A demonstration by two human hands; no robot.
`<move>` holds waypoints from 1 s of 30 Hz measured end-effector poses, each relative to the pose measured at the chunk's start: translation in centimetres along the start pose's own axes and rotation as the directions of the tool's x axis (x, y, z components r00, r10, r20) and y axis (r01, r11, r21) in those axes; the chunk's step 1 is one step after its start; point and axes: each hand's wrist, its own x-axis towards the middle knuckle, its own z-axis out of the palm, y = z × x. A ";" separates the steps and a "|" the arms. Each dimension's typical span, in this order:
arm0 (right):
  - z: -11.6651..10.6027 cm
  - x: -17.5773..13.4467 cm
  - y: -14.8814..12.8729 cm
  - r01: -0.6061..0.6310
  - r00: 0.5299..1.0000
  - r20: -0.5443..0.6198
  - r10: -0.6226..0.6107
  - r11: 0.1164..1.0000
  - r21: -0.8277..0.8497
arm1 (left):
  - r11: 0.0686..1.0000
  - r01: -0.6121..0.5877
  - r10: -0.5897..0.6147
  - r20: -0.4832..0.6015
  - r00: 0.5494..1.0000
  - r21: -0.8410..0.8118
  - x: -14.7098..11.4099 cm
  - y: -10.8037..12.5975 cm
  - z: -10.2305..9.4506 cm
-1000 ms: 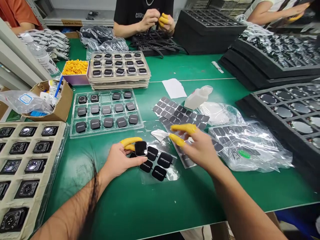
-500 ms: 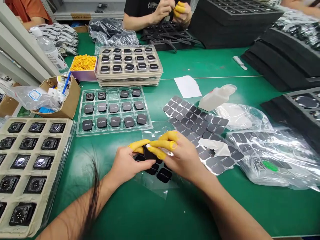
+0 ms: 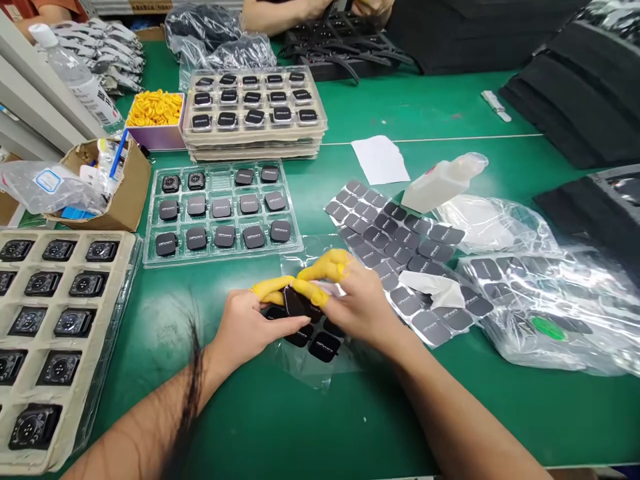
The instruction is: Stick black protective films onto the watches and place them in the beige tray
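Between the thumb and yellow-capped fingers of my left hand is a black square smartwatch body, tilted with its glossy side up. My right hand, also in yellow finger cots, is closed, with its fingertips at the watch's upper edge. Something pale shows between its fingers, too hidden to name. Below both hands, several black watch bodies lie on a clear plastic sheet; my hands cover some of them. Just right of them are sheets of dark square stickers with a crumpled white wipe on top.
A clear tray of watch bodies stands ahead, and a beige tray of them is at left. Behind are stacked trays, a box of yellow finger cots and a cardboard box. A white bottle lies right. A co-worker's arm is beyond.
The view has tipped downward slightly. My right fingers have shifted along the watch's upper edge, and more of its glossy face shows. My left hand keeps its hold.
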 end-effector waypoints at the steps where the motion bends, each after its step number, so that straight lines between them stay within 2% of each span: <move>1: 0.1 0.0 0.0 0.003 1.000 0.003 -0.003 1.000 -0.013 | 1.000 0.000 0.000 -0.008 1.000 -0.014 0.0 0.0 0.0; 3: 0.4 0.1 0.0 0.049 0.997 0.054 -0.050 0.999 0.010 | 1.000 -0.005 0.005 -0.009 1.000 -0.006 0.0 0.1 0.0; 5: 0.6 0.2 0.2 0.029 0.998 0.064 -0.029 1.000 -0.006 | 1.000 -0.018 0.018 -0.012 1.000 -0.001 -0.1 0.2 0.0; 7: 0.3 0.2 0.7 -0.090 0.996 -0.030 0.087 0.989 -0.122 | 0.999 -0.037 0.037 -0.050 0.998 0.010 -0.1 0.4 0.0; 9: -0.7 -0.1 1.5 -0.245 0.965 -0.143 0.219 0.948 -0.205 | 0.994 -0.059 0.072 -0.145 0.987 0.093 -0.1 0.5 -0.1; 11: -2.1 -0.7 2.0 -0.341 0.936 -0.136 0.324 0.932 -0.121 | 0.971 -0.066 0.124 -0.245 0.962 0.230 -0.2 0.4 -0.1; 14: -3.3 -1.6 2.1 -0.440 0.896 0.033 0.442 0.877 0.193 | 0.938 -0.093 0.203 -0.313 0.928 0.333 -0.3 0.0 -0.2; 17: -3.0 -1.8 2.0 -0.525 0.836 0.094 0.541 0.738 0.423 | 0.911 -0.183 0.307 -0.311 0.899 0.370 -0.3 -0.2 -0.4; 20: -2.3 -1.5 2.0 -0.564 0.775 0.087 0.626 0.623 0.542 | 0.880 -0.299 0.401 -0.241 0.884 0.368 -0.3 -0.2 -0.5; 24: -2.6 -1.4 2.1 -0.590 0.740 0.081 0.667 0.587 0.555 | 0.850 -0.375 0.447 -0.130 0.885 0.370 -0.2 -0.1 -0.5; 28: -3.6 -1.7 1.9 -0.652 0.731 0.272 0.626 0.522 0.549 | 0.812 -0.386 0.493 -0.159 0.856 0.437 -0.2 -0.3 -0.4; 30: -3.7 -1.7 1.9 -0.657 0.723 0.270 0.636 0.512 0.553 | 0.803 -0.405 0.517 -0.171 0.839 0.438 -0.1 -0.4 -0.4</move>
